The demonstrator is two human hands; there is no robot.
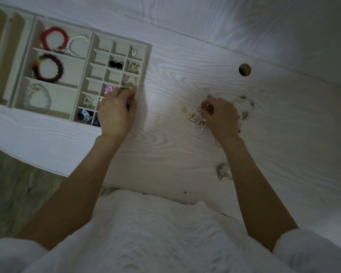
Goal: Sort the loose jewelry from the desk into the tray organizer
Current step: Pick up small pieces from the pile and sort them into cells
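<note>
At the upper left of the frame sat the tray organizer (146, 56), with bead bracelets in its big boxes and small pieces in its little boxes. My left hand (116, 113) was over the tray's right edge, near the middle left of the frame. Its fingers (126, 93) were bent over a little box; I could not tell if they pinched anything.

To do this step well, I thought each piece should drop right inside one box and not land on a wall.

On the counter (165, 79), right of the middle, lay the loose jewelry (195, 117). My right hand (220, 117) was on the pile, its fingers curled close and pinching a small ring-shaped piece (202, 108).
</note>
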